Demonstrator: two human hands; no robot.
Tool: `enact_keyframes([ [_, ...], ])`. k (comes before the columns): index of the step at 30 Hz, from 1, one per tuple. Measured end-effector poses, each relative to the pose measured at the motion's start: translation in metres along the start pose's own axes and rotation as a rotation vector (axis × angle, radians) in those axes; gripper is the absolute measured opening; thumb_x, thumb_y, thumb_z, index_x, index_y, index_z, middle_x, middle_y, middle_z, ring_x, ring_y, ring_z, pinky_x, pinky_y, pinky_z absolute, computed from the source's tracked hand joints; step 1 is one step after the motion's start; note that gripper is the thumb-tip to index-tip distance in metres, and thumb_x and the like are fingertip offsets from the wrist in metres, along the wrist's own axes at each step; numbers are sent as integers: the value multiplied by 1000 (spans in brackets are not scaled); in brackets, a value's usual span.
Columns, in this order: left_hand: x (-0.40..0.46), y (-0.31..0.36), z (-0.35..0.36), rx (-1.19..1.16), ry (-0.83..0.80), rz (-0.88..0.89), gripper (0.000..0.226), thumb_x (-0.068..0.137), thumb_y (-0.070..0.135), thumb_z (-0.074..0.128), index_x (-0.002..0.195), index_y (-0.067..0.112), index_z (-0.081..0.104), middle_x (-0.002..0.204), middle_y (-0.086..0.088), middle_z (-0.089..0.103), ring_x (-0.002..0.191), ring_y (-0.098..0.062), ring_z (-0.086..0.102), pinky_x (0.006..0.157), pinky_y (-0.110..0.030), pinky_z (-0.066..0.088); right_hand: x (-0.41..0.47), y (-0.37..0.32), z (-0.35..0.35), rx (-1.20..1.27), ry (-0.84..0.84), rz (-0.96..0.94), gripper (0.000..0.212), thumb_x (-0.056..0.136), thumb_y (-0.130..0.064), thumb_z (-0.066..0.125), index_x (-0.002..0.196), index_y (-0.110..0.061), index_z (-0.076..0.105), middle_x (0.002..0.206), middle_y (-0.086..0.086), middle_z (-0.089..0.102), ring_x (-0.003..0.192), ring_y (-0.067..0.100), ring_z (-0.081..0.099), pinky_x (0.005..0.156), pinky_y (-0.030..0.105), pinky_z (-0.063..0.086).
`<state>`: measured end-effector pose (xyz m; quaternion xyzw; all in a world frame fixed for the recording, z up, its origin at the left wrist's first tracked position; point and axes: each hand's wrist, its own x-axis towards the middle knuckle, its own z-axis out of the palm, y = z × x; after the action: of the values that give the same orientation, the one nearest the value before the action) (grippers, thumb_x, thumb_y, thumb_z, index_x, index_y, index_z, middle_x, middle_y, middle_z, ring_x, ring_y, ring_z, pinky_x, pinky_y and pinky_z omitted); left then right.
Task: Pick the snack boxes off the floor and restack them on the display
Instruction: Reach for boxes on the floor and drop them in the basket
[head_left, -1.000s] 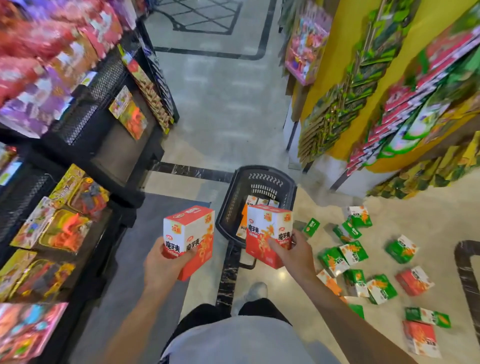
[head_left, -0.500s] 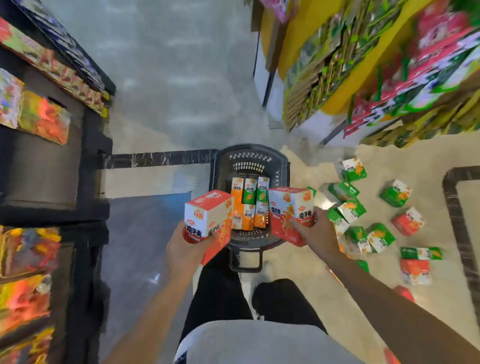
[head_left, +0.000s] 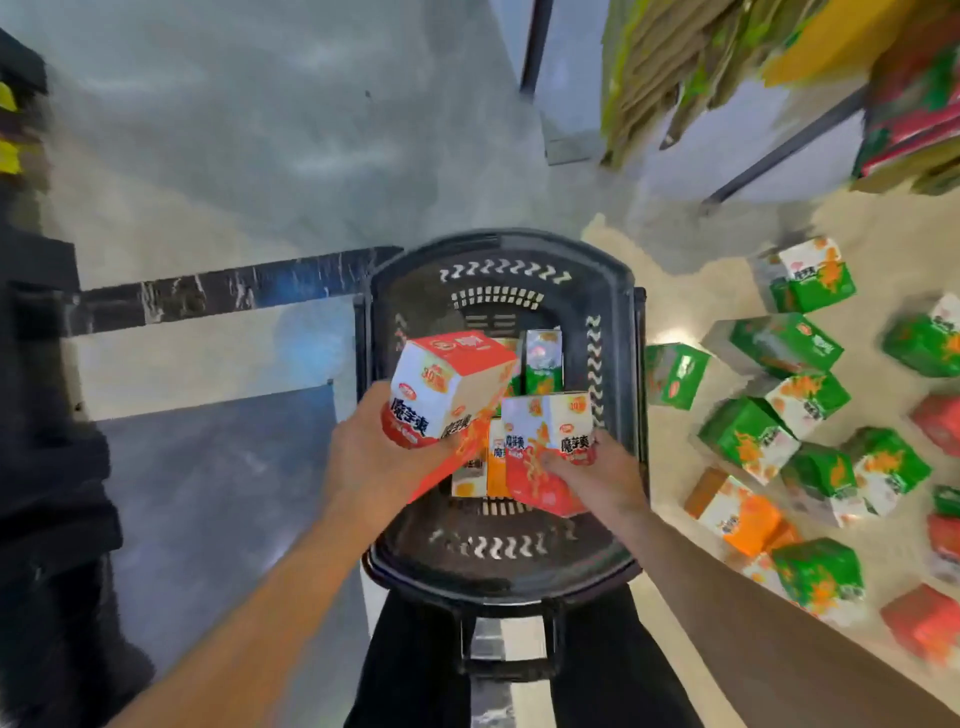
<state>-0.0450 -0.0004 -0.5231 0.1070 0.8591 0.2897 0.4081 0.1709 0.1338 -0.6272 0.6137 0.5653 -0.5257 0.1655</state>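
A black slotted plastic basket (head_left: 613, 322), partly filled with cartons, is seen at centre. Green, orange and red cardboard snack boxes (head_left: 769, 447) lie scattered on the floor at three o'clock. One red-and-white carton (head_left: 447, 389) is gripped by the left hand (head_left: 374, 457), another (head_left: 545, 447) by the right hand (head_left: 597, 478). Collision between the two cartons could loosen either hold.

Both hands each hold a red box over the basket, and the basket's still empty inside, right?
Not quite. The left hand and right hand do each hold a red box over the basket, but the basket is not empty: the head view shows green and orange boxes standing inside it.
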Motion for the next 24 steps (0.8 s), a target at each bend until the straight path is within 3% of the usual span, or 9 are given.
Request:
enact_keyframes([
  [3,26,-21,33,26,-13,1,64,58,49,89,113,38,57,95,24,66,82,18,58,62,-5,42,50,22,23,72,-161,44,46,70,-46,89,102,-30,58,98,-11,72,86,6,70,75,28,58],
  [6,41,-41,56,-23,-11,-35,63,57,46,91,110,39,59,92,27,69,83,17,61,67,-11,45,77,42,40,60,-251,86,44,80,-38,83,113,-28,56,110,-13,67,96,7,64,79,23,48],
  [10,50,-57,71,-44,-25,-92,60,61,35,92,111,37,58,94,23,68,84,18,61,62,-6,47,87,68,54,-138,-154,63,48,99,-35,61,143,-17,49,130,3,65,119,26,61,85,25,41],
  [13,63,-53,77,-74,-45,-139,59,66,28,91,115,33,58,99,18,69,83,15,62,65,-11,49,87,75,55,-169,-147,76,55,102,-42,52,151,-20,38,134,2,64,119,25,63,94,30,48],
  [17,99,-29,85,-158,-91,-147,58,71,29,88,119,30,57,106,15,70,93,2,66,74,-23,53,98,85,57,-115,-208,110,57,100,-44,56,150,-27,35,134,-5,64,116,18,66,102,45,51],
  [19,125,-13,93,-215,-161,-131,54,75,32,85,121,31,55,104,13,71,89,0,68,70,-21,55,106,91,58,-70,-223,134,59,98,-45,58,149,-31,33,132,-8,65,114,16,66,103,46,51],
  [24,193,-6,142,-252,-377,-92,57,83,40,77,133,38,50,115,11,70,101,-9,69,84,-31,57,110,91,59,67,-244,152,39,99,-35,61,135,-37,45,121,-12,69,110,10,68,102,45,52],
])
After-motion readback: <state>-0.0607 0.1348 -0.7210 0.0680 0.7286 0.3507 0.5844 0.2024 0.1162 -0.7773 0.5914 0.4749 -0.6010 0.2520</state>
